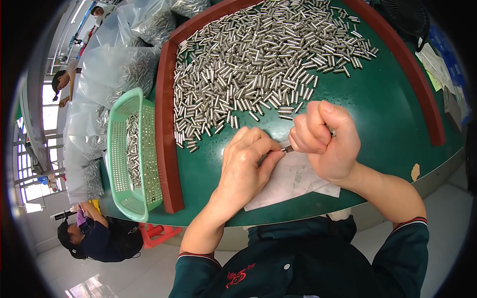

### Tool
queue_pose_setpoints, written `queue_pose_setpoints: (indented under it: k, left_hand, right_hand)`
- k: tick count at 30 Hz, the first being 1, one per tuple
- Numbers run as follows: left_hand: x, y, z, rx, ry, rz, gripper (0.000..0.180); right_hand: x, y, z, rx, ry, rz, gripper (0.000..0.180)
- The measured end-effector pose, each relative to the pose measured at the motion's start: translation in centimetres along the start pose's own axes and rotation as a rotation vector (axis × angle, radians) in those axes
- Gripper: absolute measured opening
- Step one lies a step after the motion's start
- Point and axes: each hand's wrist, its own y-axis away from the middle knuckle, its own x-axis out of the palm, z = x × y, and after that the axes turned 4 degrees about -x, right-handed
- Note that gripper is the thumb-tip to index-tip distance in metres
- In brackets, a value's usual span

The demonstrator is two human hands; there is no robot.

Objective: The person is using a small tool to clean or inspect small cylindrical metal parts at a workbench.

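Observation:
My left hand (248, 161) is closed in a pinch on a small metal pin (286, 149), which points toward the right hand. Close beside it, my right hand (325, 141) is curled into a fist, its fingers meeting the pin's other end. What sits inside that fist is mostly hidden. Both hands hover over a whitish cloth (283, 184) on the green tabletop (377, 116). Just beyond them spreads a big heap of short shiny metal pins (248, 64).
Dark red rails (166, 129) border the heap. On the left stand a light green plastic basket (119, 184) of metal pieces and clear bags (112, 72) of more. Papers (435, 64) lie at the right; a yellowish scrap (415, 172) is near the edge. A co-worker (99, 238) sits lower left.

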Motion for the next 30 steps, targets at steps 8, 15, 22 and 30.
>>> queue_pose_setpoints:
  k: [8, 15, 22, 30]
  left_hand:
    - [0.2, -0.2, 0.2, -0.011, 0.072, 0.012, 0.010]
    - [0.0, -0.3, 0.0, -0.007, 0.065, 0.016, 0.010]
    - [0.4, -0.4, -0.1, -0.002, 0.046, 0.006, 0.009]
    - [0.0, 0.2, -0.6, -0.028, -0.022, 0.018, 0.009]
  right_hand:
    - [0.5, 0.3, -0.2, -0.045, 0.080, 0.002, 0.039]
    - [1.3, 0.7, -0.3, -0.057, 0.080, -0.002, 0.033]
    - [0.7, 0.1, 0.0, -0.042, 0.152, -0.006, 0.034]
    - [0.1, -0.8, 2.0, -0.108, -0.023, -0.010, 0.038]
